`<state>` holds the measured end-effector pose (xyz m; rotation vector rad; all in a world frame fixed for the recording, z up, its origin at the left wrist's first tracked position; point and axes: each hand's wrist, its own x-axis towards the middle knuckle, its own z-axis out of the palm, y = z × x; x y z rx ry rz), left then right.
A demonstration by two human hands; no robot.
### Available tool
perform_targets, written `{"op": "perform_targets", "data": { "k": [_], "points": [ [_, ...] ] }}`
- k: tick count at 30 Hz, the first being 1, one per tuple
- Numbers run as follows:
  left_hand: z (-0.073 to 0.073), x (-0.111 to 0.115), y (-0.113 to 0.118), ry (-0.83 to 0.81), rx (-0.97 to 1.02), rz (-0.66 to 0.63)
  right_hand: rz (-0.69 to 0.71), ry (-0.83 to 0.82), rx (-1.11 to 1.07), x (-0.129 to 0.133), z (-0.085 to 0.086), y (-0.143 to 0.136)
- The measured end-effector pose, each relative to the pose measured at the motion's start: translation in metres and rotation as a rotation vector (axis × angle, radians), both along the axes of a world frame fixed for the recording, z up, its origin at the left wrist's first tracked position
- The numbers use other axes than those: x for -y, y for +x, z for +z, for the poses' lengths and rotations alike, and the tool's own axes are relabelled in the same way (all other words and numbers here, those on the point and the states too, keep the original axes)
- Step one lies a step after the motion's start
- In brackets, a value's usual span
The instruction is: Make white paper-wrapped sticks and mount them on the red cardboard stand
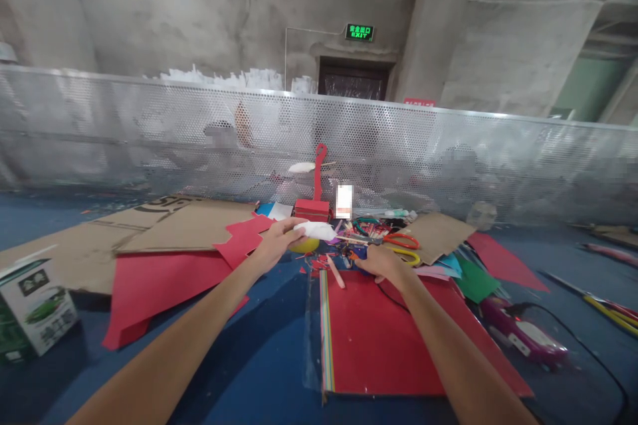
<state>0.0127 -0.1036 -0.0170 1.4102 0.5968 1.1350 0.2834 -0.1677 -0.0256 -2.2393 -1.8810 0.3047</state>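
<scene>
My left hand (282,239) pinches a white, rounded, elongated piece (316,231) with a thin stick running out of its right end. Closed around a blue glue gun (367,262), my right hand (386,262) covers most of it; a dark cord trails below. A similar white piece (302,167) on a stick is at a red upright strip (318,176) with a curled top, above a red box (312,208). Beneath the left hand's piece is a yellow round thing (305,245). Orange-handled scissors (399,240) lie beside my right hand.
Red paper sheets (169,292) and cardboard (184,226) lie left, near a green-and-white carton (37,305). A stack of coloured paper (383,339) lies in front. A purple power strip (526,335) with a cord sits right. Behind stands a perforated metal panel (423,146).
</scene>
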Motion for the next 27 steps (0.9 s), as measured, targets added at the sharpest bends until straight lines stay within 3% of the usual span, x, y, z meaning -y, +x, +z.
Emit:
{"op": "perform_targets", "data": {
  "k": [5,8,12,15,22,27],
  "points": [
    [0.001,0.001,0.002,0.046,-0.062,-0.009,-0.048,0.176,0.105,0.000,0.010,0.021],
    [0.003,0.003,0.002,0.102,-0.118,0.013,-0.070,0.363,0.072,0.003,0.021,0.028],
    [0.008,0.010,0.002,0.231,-0.263,0.035,0.212,0.634,-0.213,0.009,0.028,0.006],
    [0.010,0.015,0.006,0.283,-0.294,0.007,0.403,0.605,-0.360,0.013,0.026,-0.021],
    [0.007,0.020,0.014,0.391,-0.344,-0.033,0.430,0.496,-0.322,0.016,0.019,-0.044],
    [0.006,0.022,0.009,0.676,-0.541,0.094,0.512,0.511,-0.304,0.012,0.017,-0.041]
  ]
}}
